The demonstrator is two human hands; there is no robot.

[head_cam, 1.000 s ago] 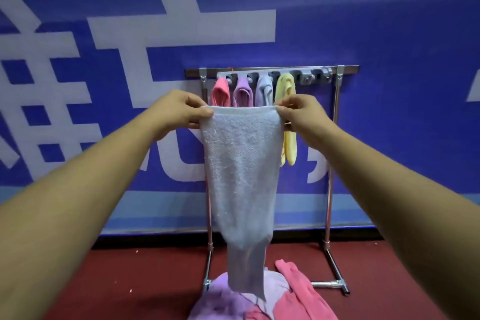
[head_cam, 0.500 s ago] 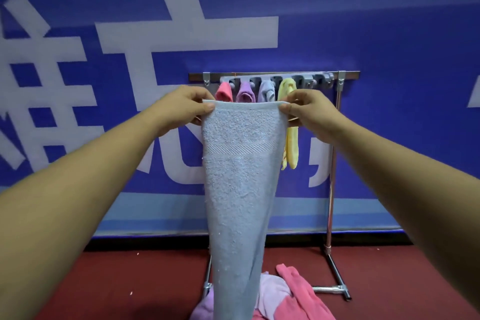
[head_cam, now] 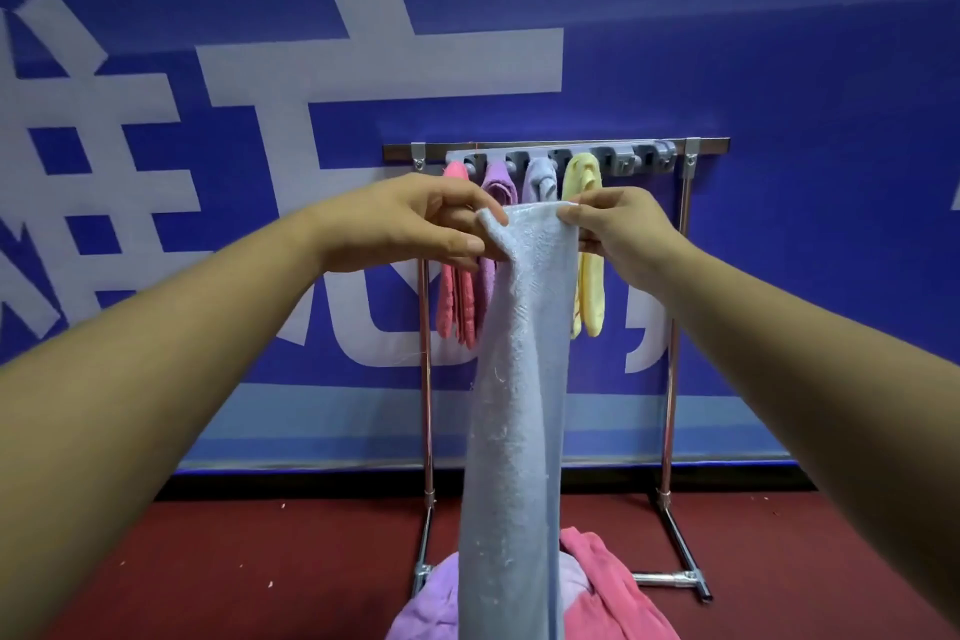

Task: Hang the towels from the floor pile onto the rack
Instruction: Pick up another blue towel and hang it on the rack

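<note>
Facing big white characters (head_cam: 374,62) on a blue wall (head_cam: 779,42), partly hidden, not readable. Reaching forward at mid-frame, pinching the top edge of a light blue towel (head_cam: 519,379) with curled fingers of left hand (head_cam: 415,224) and right hand (head_cam: 621,229), in front of the rack (head_cam: 680,276). Hanging down long and narrow over the floor pile (head_cam: 613,587) at lower centre.
</note>
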